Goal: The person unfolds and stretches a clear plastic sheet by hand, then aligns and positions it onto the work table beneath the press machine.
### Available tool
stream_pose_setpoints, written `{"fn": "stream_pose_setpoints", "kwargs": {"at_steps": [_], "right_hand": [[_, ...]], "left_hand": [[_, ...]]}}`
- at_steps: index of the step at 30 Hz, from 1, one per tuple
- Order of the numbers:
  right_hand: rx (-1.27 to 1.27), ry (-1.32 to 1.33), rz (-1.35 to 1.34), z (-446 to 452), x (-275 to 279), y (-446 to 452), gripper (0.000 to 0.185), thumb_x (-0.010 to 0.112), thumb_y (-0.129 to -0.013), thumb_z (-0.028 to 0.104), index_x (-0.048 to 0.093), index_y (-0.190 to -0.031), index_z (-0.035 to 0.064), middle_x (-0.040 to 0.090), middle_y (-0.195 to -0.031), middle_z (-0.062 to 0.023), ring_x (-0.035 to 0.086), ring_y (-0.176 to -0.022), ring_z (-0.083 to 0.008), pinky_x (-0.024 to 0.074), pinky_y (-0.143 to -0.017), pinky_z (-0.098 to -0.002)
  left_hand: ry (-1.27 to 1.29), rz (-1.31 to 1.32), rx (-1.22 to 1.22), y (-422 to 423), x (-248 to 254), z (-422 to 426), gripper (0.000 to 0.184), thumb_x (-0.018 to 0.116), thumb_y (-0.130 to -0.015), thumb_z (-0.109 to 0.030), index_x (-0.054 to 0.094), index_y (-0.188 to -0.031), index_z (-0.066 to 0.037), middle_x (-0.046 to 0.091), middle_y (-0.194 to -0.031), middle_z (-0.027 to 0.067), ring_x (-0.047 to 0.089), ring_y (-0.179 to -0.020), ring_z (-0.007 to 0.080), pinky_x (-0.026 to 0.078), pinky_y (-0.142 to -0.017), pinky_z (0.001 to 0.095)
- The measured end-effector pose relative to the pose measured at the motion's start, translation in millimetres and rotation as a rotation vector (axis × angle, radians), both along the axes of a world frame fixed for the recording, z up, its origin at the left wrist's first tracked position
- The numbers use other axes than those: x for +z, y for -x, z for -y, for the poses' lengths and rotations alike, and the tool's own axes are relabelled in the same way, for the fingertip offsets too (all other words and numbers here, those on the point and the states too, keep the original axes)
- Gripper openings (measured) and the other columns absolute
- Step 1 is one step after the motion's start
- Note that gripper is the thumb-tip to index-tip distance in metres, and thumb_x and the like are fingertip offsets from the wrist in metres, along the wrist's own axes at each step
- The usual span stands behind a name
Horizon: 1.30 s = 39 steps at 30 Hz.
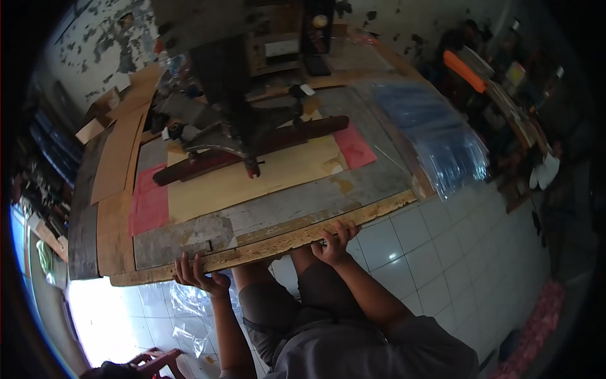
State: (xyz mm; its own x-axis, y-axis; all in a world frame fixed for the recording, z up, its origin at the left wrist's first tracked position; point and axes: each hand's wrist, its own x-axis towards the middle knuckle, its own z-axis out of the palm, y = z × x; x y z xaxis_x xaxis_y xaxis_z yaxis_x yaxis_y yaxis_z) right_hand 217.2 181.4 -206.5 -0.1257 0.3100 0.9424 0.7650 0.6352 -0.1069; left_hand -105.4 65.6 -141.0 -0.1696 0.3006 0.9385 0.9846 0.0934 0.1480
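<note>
My left hand (201, 275) rests on the worn wooden front edge (271, 249) of a work table, fingers hooked over it and thumb to the side. Farther right, my right hand (336, 243) grips the same edge with bent fingers. Beyond both hands lies a grey board (278, 218) bearing a long yellow sheet (252, 192) with a red patch (149, 199) at its left end and another red patch (355, 146) at its right. A dark red bar (297, 136) on a black metal press arm (224, 82) stands over the yellow sheet.
Clear plastic bags (429, 126) lie in a stack at the table's right side. Brown cardboard (120, 155) covers its left part. Crumpled plastic (189, 303) is on the tiled floor (410, 240). A cluttered bench with an orange item (464, 71) stands at the right.
</note>
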Motion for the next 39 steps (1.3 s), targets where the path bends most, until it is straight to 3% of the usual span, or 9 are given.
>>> {"fn": "stream_pose_setpoints", "kwargs": {"at_steps": [4,10,12,13,16,18,21,24,39], "right_hand": [[0.056,0.079,-0.077,10,8,4,0.045,0.067,-0.093,0.037,0.062,-0.135,0.0241,0.041,-0.159,-0.0094,0.017,-0.155,-0.0368,0.0057,-0.123,-0.0600],[0.079,0.345,0.007,40,73,-22,0.036,0.056,-0.098,0.034,0.064,-0.128,0.0154,0.058,-0.141,-0.0100,0.044,-0.137,-0.0319,0.0232,-0.113,-0.0544],[0.082,0.270,-0.018,33,107,-54,0.035,0.051,-0.100,0.034,0.065,-0.124,0.0124,0.063,-0.131,-0.0097,0.051,-0.129,-0.0308,0.0292,-0.105,-0.0493],[-0.085,0.169,0.028,24,125,-76,0.035,0.052,-0.100,0.034,0.065,-0.123,0.0103,0.062,-0.130,-0.0131,0.052,-0.127,-0.0314,0.0319,-0.101,-0.0487],[-0.367,0.169,-0.122,-17,179,-147,0.038,0.060,-0.101,0.029,0.062,-0.131,0.0054,0.059,-0.138,-0.0177,0.049,-0.134,-0.0419,0.0313,-0.112,-0.0559],[-0.408,0.331,-0.169,-44,191,-203,0.044,0.063,-0.101,0.027,0.059,-0.137,0.0009,0.052,-0.151,-0.0169,0.040,-0.146,-0.0405,0.0293,-0.120,-0.0494],[-0.426,0.550,-0.059,-78,186,-267,0.048,0.064,-0.101,0.030,0.058,-0.139,-0.0007,0.053,-0.150,-0.0195,0.045,-0.143,-0.0391,0.0330,-0.120,-0.0449],[-0.495,0.506,0.032,-87,177,-269,0.048,0.066,-0.099,0.028,0.060,-0.138,0.0002,0.054,-0.149,-0.0211,0.049,-0.140,-0.0384,0.0384,-0.115,-0.0463],[-0.279,0.689,-0.369,-72,220,-268,0.035,0.064,-0.102,0.029,0.072,-0.125,0.0036,0.073,-0.123,-0.0180,0.070,-0.114,-0.0312,0.0523,-0.098,-0.0364]], "left_hand": [[0.003,-0.019,0.002,-1,4,1,0.052,0.030,-0.108,-0.046,0.060,-0.131,-0.010,0.056,-0.142,0.0166,0.044,-0.138,0.0388,0.023,-0.118,0.0600],[0.014,-0.040,0.009,-3,7,1,0.048,0.031,-0.109,-0.045,0.059,-0.131,-0.012,0.057,-0.142,0.0150,0.045,-0.137,0.0375,0.022,-0.118,0.0573],[0.023,-0.035,0.005,-3,7,1,0.048,0.031,-0.109,-0.045,0.059,-0.130,-0.012,0.057,-0.142,0.0150,0.045,-0.137,0.0376,0.022,-0.118,0.0577],[0.033,-0.032,0.003,-2,6,3,0.048,0.031,-0.109,-0.045,0.059,-0.130,-0.012,0.057,-0.141,0.0150,0.045,-0.137,0.0376,0.022,-0.118,0.0579],[0.034,-0.027,0.007,-3,5,4,0.048,0.032,-0.109,-0.046,0.059,-0.130,-0.012,0.057,-0.141,0.0150,0.046,-0.136,0.0374,0.023,-0.117,0.0586],[0.010,-0.028,0.000,0,3,1,0.047,0.032,-0.109,-0.046,0.058,-0.130,-0.013,0.057,-0.140,0.0146,0.046,-0.136,0.0372,0.022,-0.118,0.0589],[-0.004,-0.030,-0.002,-2,4,0,0.046,0.032,-0.109,-0.046,0.058,-0.130,-0.014,0.058,-0.139,0.0135,0.047,-0.135,0.0368,0.022,-0.118,0.0591],[-0.006,-0.031,0.016,-4,5,-1,0.046,0.031,-0.109,-0.046,0.058,-0.129,-0.014,0.058,-0.138,0.0131,0.047,-0.135,0.0362,0.023,-0.118,0.0591],[-0.005,-0.042,0.010,-10,14,0,0.044,0.032,-0.111,-0.044,0.057,-0.128,-0.013,0.058,-0.138,0.0121,0.046,-0.136,0.0356,0.026,-0.117,0.0590]]}}
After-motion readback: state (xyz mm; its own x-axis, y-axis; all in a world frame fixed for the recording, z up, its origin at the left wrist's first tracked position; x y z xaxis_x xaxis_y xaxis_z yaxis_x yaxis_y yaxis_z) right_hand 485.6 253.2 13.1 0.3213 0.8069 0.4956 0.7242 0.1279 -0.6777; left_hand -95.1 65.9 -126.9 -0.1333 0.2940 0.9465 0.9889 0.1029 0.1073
